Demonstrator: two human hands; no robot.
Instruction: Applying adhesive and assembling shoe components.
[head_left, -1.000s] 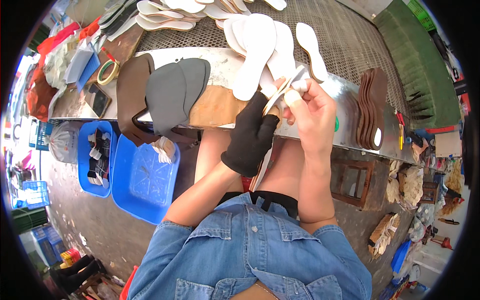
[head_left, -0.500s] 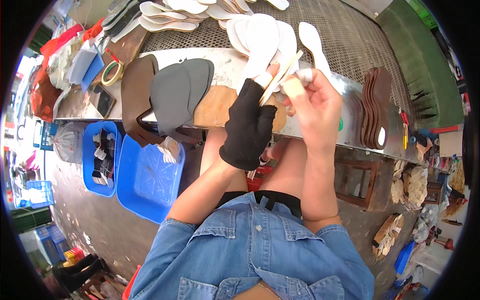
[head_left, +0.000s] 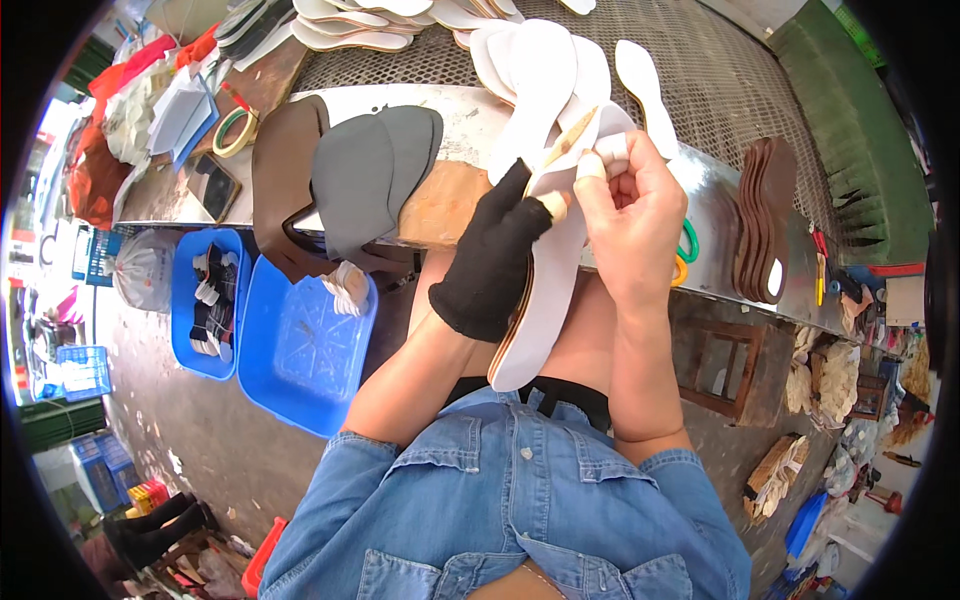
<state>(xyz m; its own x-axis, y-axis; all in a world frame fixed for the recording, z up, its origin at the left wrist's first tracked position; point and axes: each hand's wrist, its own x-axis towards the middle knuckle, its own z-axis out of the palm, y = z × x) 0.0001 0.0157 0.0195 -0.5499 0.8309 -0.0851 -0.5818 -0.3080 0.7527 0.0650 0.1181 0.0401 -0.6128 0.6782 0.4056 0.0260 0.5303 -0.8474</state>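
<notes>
A long white insole (head_left: 555,290) with layered tan edges hangs over my lap, its heel end toward me. My left hand (head_left: 485,265), in a black glove with bare fingertips, is closed around its left side. My right hand (head_left: 635,220), with white wrapping on its fingers, pinches the white top layer near the far end. That layer stands partly lifted, showing a tan face beneath. Just beyond my hands several white insoles (head_left: 540,80) lie overlapped. A tan block (head_left: 445,205) sits at the bench edge by my left hand.
Grey sheet pieces (head_left: 352,180) and brown ones (head_left: 283,150) overhang the bench on the left. Blue bins (head_left: 300,385) stand below them. Stacked brown pieces (head_left: 765,220) lie at the right, with a green ring (head_left: 690,242) nearer. A tape roll (head_left: 236,132) lies far left.
The insole has come down toward me and now hangs over my lap. My left hand has turned and grips its side, while my right hand still pinches near the far end.
</notes>
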